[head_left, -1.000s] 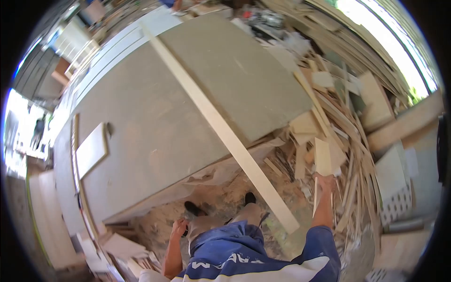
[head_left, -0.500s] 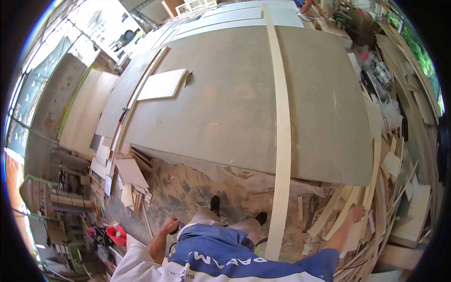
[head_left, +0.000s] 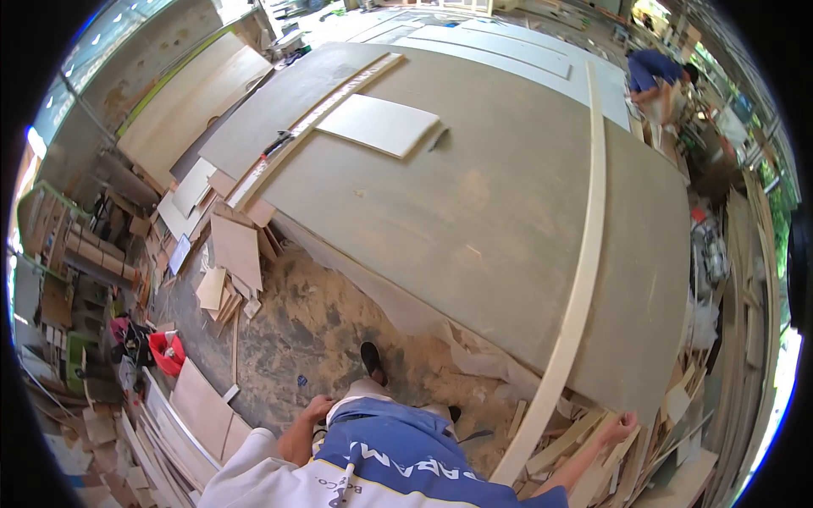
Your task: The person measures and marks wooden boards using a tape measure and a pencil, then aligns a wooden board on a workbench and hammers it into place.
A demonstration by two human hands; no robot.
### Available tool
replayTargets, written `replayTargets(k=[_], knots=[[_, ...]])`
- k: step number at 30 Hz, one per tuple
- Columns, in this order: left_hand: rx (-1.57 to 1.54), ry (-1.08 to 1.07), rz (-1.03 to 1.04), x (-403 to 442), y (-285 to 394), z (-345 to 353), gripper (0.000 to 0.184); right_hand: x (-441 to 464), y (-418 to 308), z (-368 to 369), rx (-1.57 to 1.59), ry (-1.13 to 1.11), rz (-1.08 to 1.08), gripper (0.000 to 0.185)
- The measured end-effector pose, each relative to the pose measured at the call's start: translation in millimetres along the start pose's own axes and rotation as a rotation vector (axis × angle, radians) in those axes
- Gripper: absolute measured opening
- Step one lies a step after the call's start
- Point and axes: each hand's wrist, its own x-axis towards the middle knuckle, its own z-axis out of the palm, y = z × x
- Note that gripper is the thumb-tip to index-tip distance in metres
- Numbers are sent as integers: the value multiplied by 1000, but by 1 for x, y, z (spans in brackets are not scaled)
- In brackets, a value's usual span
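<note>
My left hand (head_left: 319, 407) hangs beside my hip, close to the blue cloth at my waist; its fingers are mostly hidden. My right hand (head_left: 622, 428) is out to the right with curled fingers, over loose wood strips (head_left: 569, 442). Whether anything small is in it cannot be made out. Between my body and that hand runs a long pale wood strip (head_left: 584, 288), lying across a large grey-brown board (head_left: 474, 203) with its near end past the board's edge. A white panel (head_left: 377, 124) rests on the board's left part, beside another narrow strip (head_left: 318, 118).
Offcuts (head_left: 222, 292) are heaped at the board's left corner. A red bag (head_left: 168, 352) and a leaning panel (head_left: 201, 405) are to my left. Scrap wood (head_left: 677, 423) crowds the right side. Another person (head_left: 656, 80) bends over at the far right. Sawdust covers the floor (head_left: 296, 339).
My view has turned and shifted, so the board now appears slanted and farther right. The other person shows more fully. My right hand appears lower; my left hand stays by my hip.
</note>
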Motion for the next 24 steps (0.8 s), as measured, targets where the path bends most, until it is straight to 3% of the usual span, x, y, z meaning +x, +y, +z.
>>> replayTargets(k=[4, 6, 7, 9, 11, 12, 14, 17, 20, 22, 23, 24], knots=[[-98, 62, 38, 49, -12, -38, 40, -40, -96, 71, 179, -135, -155, 30], [247, 68, 500, 148, -112, -31, 38, -85, -172, 120, 317, -264, -219, 27], [118, 53, 320, 141, -94, -59, 38, -106, -189, 161, 478, -354, -148, 27], [-168, 91, -39, 112, -42, -123, 37, -153, -235, 242, 495, -593, -38, 28], [-155, 134, -25, 137, -58, -156, 37, -213, -301, 304, 424, -786, -39, 31], [-139, 176, -14, 143, -64, -175, 37, -250, -382, 281, 401, -923, 54, 34], [-161, 229, -16, 134, -43, -210, 35, -287, -409, 373, 487, -1000, 58, 32], [-304, 367, 82, 144, -48, -229, 33, -325, -471, 477, 442, -982, -132, 35], [-606, 400, 33, 135, -60, -220, 25, -356, -542, 536, 407, -763, -341, 40], [-789, 440, -66, 106, -62, -202, 26, -360, -570, 596, 387, -938, -256, 46], [-863, 480, -115, 121, -101, -166, 23, -365, -590, 592, 571, -976, -208, 48], [-906, 522, -151, 101, -98, -158, 23, -374, -606, 585, 750, -1027, -151, 50]])
